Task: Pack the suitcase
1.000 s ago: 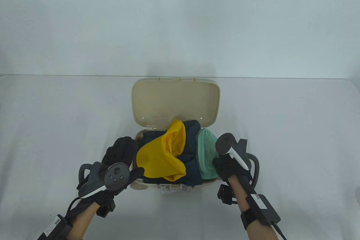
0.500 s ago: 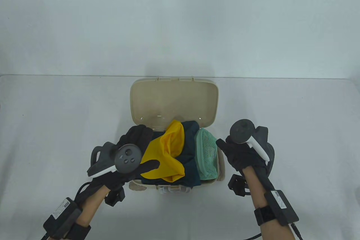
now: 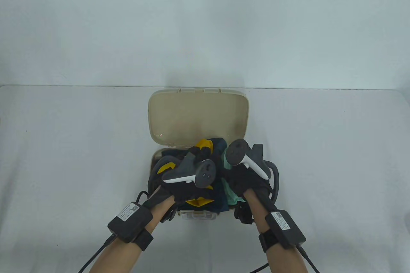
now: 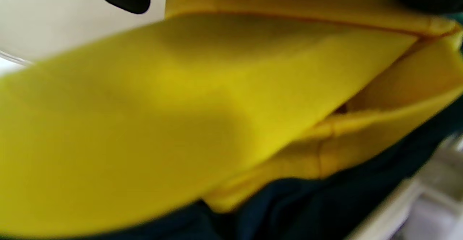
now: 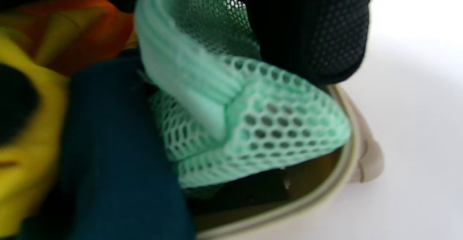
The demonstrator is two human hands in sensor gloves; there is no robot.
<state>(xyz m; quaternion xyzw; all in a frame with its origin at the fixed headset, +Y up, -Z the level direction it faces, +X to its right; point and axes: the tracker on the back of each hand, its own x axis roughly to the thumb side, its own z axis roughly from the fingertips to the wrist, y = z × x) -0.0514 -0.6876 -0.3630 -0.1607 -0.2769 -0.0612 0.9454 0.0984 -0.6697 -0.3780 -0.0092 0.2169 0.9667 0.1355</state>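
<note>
Both hands, since moved inward from the suitcase (image 3: 198, 116) flanks: left hand (image 3: 179, 186) flat on yellow cloth (image 4: 202, 99), right hand (image 3: 246, 183) on green mesh pouch (image 5: 260, 124), compressing contents for closure; finger curl indeterminate.

No text can be read anywhere. The white label (image 3: 127, 212) on the black box strapped to the left forearm and the white label (image 3: 283, 220) on the right forearm's box carry print too small to make out.
</note>
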